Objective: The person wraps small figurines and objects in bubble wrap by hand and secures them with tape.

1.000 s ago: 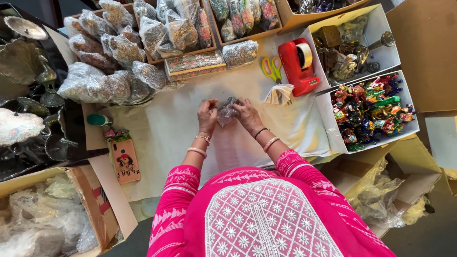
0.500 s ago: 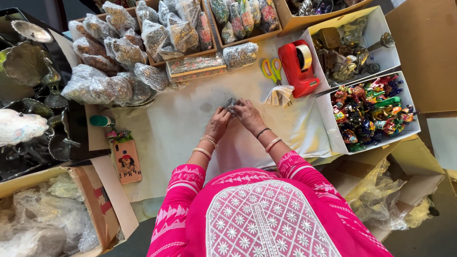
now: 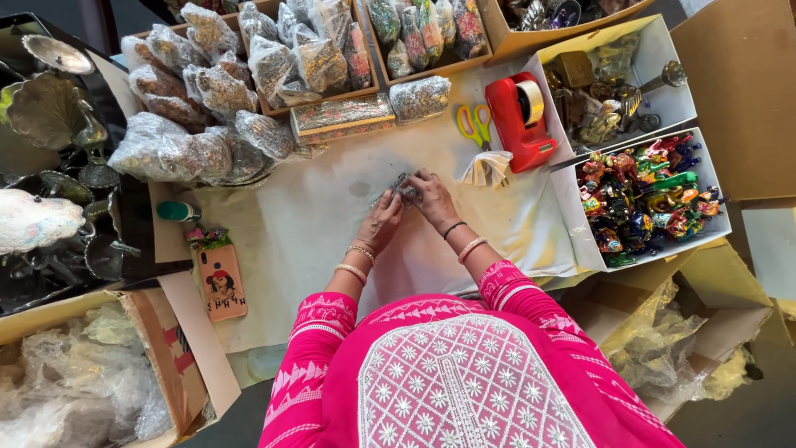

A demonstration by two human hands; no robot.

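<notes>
My left hand [image 3: 381, 220] and my right hand [image 3: 431, 197] meet over the white table cover [image 3: 307, 207], both closed around a small grey item in clear wrap [image 3: 402, 182]. Most of that item is hidden under my fingers. I wear bangles on both wrists and a pink embroidered top. Yellow-handled scissors [image 3: 473, 123] and a red tape dispenser [image 3: 521, 116] lie just beyond my right hand, with a folded white cloth [image 3: 486, 168] between.
Several wrapped metal pieces [image 3: 178, 149] pile at the far left, with cardboard trays of more [image 3: 307, 50]. A white box of colourful figurines [image 3: 647, 195] stands right. A phone in a pink case [image 3: 220, 282] and silver dishes [image 3: 50, 108] lie left.
The wrapped item was spread wide between my hands a second ago; my hands have since come together and folded it small, moving slightly away from me.
</notes>
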